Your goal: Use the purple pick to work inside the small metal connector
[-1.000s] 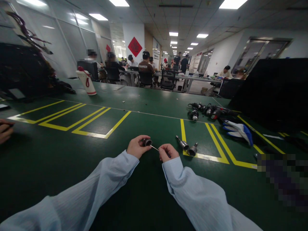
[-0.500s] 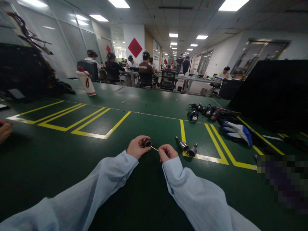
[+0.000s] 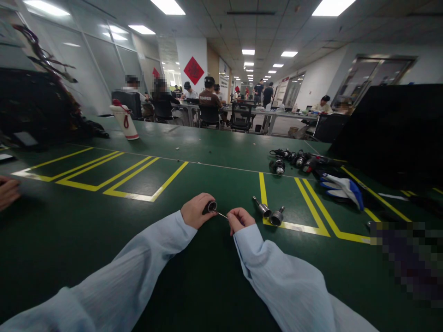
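Observation:
My left hand (image 3: 194, 210) is closed around a small dark metal cylinder (image 3: 210, 207), held just above the green table (image 3: 207, 272). My right hand (image 3: 238, 219) pinches a thin metal pin (image 3: 220, 214) whose tip points into the open end of the cylinder. Both arms wear pale blue sleeves. Just right of my hands, two more metal parts lie on the table: a slim shafted piece (image 3: 262, 206) and a wider socket-like piece (image 3: 277, 216).
Farther right lie a pile of dark tool parts (image 3: 294, 160) and a blue-and-white glove (image 3: 341, 188). A white bottle (image 3: 126, 121) stands at the back left. Another person's hand (image 3: 7, 191) rests at the left edge. A black screen (image 3: 391, 129) stands at the right. People sit at desks behind.
My hands have shifted slightly and the cylinder is tilted a little more upward; the pin stays at its opening. The other person's hand at the left edge has drawn back a bit.

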Tool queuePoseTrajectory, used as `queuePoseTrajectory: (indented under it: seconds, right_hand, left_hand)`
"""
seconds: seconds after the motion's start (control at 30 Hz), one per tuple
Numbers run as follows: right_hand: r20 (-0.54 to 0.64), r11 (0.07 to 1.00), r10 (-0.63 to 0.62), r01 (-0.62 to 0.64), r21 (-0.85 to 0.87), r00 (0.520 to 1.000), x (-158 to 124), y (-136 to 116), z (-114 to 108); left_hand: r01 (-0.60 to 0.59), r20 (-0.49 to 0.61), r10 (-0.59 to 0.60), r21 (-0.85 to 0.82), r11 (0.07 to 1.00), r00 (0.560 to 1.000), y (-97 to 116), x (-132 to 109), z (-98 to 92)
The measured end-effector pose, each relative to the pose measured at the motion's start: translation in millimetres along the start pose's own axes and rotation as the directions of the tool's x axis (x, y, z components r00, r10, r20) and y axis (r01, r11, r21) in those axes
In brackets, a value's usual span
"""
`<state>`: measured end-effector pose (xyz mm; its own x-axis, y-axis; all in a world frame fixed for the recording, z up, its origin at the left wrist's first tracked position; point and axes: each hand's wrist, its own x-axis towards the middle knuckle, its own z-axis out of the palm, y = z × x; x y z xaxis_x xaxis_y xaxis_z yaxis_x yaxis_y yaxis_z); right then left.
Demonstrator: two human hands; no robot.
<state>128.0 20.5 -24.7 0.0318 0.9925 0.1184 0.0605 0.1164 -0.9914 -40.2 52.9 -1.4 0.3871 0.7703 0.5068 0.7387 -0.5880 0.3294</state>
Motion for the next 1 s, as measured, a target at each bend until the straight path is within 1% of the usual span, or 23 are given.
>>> queuePoseTrajectory:
  seconds: [0.1,0.17,0.23,0.33,0.43,0.53,0.63,0.83,1.0]
  right_hand:
    - [0.014,1.0,-0.007,0.007,0.016,1.0,0,2,0]
    - [0.025,1.0,-0.016,0.015,0.024,1.0,0,3,1]
    - [0.037,0.999,-0.018,0.017,0.036,0.999,0,4,2]
    - [0.055,0.998,-0.003,-0.001,0.055,0.998,-1,3,3]
    - [0.077,0.997,0.017,-0.023,0.076,0.997,-3,-1,4]
    - [0.114,0.993,0.009,-0.022,0.112,0.993,-6,-6,4]
    - [0.156,0.989,-0.015,-0.008,0.151,0.988,-8,-11,3]
    - [0.194,0.985,-0.008,-0.025,0.168,0.981,-10,-15,3]
    - [0.212,0.976,-0.033,-0.014,0.216,0.977,-10,-16,5]
  left_hand:
    - [-0.037,0.036,0.034,0.082,0.996,0.999,-4,2,1.8]
    - [-0.015,0.069,0.011,0.062,0.998,0.998,-8,3,4.5]
    - [0.035,0.097,-0.038,0.032,0.999,0.995,-11,4,7.2]
    - [0.085,0.119,-0.084,-0.007,0.996,0.989,-14,5,8.5]
    - [0.071,0.139,-0.064,-0.043,0.997,0.988,-12,5,6.3]
    - [0.046,0.149,-0.036,-0.061,0.997,0.988,-9,5,3.3]
    - [0.037,0.135,-0.027,-0.074,0.997,0.99,-7,5,1.8]
    - [0.054,0.02,-0.052,-0.154,0.987,0.998,-5,4,0.5]
    - [0.051,-0.03,-0.058,-0.195,0.98,0.998,-3,4,-1.1]
